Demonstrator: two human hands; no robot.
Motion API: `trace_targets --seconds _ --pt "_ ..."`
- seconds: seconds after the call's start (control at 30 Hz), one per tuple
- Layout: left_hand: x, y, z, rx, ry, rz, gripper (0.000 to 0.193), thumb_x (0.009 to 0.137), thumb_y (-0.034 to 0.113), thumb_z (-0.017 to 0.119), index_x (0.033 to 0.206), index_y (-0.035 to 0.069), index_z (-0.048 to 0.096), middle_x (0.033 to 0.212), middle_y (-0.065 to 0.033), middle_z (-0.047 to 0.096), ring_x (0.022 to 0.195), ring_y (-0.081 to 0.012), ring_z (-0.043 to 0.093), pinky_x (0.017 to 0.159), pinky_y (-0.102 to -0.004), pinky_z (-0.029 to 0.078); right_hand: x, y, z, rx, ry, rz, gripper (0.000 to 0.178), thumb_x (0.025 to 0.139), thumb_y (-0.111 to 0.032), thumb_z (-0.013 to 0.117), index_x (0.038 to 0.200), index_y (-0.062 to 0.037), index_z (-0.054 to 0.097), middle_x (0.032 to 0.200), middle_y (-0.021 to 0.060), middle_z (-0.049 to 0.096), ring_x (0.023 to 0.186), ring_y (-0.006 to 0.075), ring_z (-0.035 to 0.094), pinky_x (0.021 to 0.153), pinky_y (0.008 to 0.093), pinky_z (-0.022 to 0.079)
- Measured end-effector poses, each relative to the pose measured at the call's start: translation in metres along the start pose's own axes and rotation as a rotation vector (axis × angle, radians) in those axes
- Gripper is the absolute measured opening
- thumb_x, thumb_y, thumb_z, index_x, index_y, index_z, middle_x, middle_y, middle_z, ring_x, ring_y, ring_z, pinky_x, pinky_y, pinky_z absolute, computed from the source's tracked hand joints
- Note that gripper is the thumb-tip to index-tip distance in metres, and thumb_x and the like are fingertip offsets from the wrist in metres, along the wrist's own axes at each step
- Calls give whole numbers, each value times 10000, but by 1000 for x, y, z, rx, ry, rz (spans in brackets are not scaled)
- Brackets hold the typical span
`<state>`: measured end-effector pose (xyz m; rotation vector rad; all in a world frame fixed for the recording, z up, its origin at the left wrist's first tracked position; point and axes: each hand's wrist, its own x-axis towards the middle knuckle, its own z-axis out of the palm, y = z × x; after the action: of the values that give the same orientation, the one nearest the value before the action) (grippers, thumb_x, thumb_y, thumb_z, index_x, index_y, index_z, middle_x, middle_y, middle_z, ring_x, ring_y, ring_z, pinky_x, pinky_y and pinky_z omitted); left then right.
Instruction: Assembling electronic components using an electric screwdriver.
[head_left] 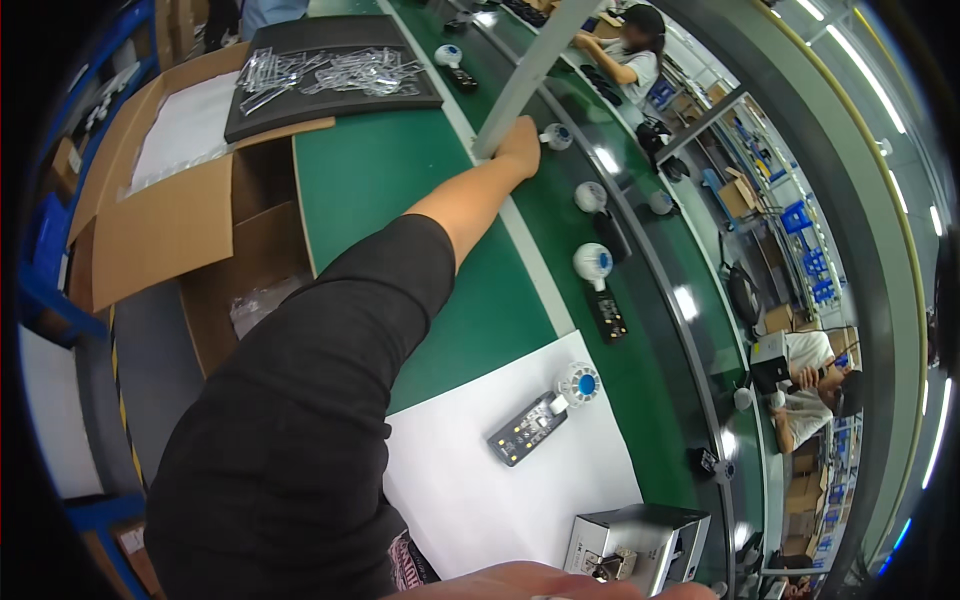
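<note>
My left arm, in a black sleeve, reaches far forward over the green bench. At its end my left hand (518, 150) is closed beside the grey post, at the belt's near edge. A small handheld fan (556, 137) with a round white head and blue centre sticks out from this hand; its handle is hidden. My right hand (530, 582) shows only in part at the bottom edge, close to a printed box (640, 545), and its fingers are mostly cut off. Between the hands another fan (530, 428) with a dark handle lies on a white sheet (460, 490).
More fans (594, 262) lie along the green conveyor belt (640, 400). A grey post (535, 75) rises beside my left hand. At left, clear plastic parts (340, 75) lie on a black foam tray (300, 35) by an open carton (165, 235). Co-workers (635, 65) sit across the belt.
</note>
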<state>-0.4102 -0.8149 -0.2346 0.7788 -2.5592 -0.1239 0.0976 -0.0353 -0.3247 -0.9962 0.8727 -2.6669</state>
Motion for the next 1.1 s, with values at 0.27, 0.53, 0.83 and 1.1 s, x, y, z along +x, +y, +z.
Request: trace_targets --seconds 0.27,0.53,0.83,1.1 --pt "-57 11 -85 -354 -273 109 552 888 574 633 1054 65 765 1053 -172 755 1000 -341 731 853 -441 581 9 5 -47 58 6 -33 495 1088 -462 420 1472 -163 514 1308 201 616 1160 343 594 968 484 472" --pt "-343 111 -272 -629 -516 679 516 913 426 611 945 -89 605 711 -242 677 688 -424 696 622 -530 555 119 133 -105 336 -100 163 510 1075 -466 439 1471 -152 506 1230 181 608 1086 317 586 909 455 467" --pt "-473 114 -226 -421 -267 718 417 908 356 642 1014 -46 634 1130 -232 655 1214 -369 574 854 -483 495 122 134 -94 263 4 178 527 1060 -470 459 1470 -141 497 1143 158 600 1003 288 577 843 423 462" --pt "-488 87 -212 -320 -112 780 537 894 388 669 1204 -46 608 1522 -322 363 1480 -414 291 1000 -669 385 90 80 -92 66 217 40 545 1047 -474 478 1470 -130 490 1065 137 592 929 262 569 785 394 458"
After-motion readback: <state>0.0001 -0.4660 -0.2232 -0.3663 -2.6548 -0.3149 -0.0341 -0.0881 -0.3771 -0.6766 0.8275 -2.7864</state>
